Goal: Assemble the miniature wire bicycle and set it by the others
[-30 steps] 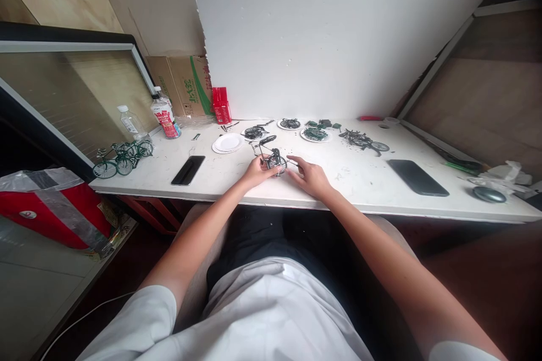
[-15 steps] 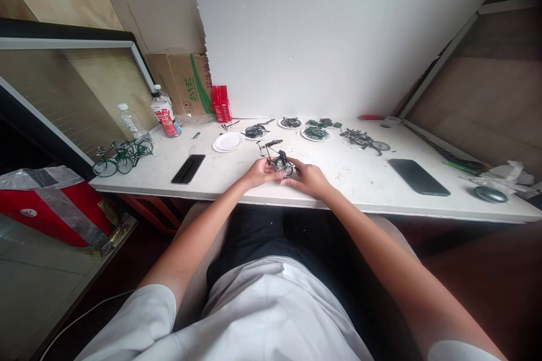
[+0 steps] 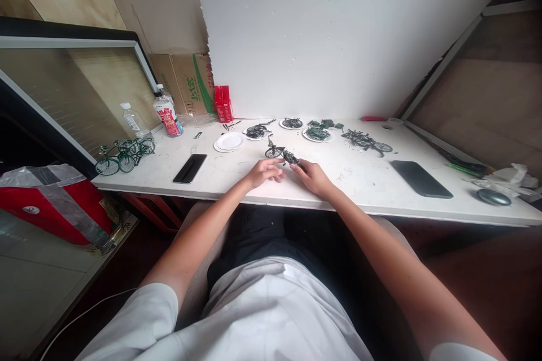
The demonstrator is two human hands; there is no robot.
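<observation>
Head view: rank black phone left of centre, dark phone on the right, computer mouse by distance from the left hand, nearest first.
From the left hand:
1. Black phone, on the table to its left, nearest.
2. Dark phone, across to the right, beyond the right hand.
3. Computer mouse, near the table's far right end, farthest.

A makeshift hobby workbench: white table (image 3: 359,180) strewn with model bicycles (image 3: 122,157) and paper plates (image 3: 229,142).

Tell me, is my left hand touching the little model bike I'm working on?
Apart. In the head view the left hand lies on the table with white surface showing between its fingers and the model bike, which the right hand holds.
</observation>
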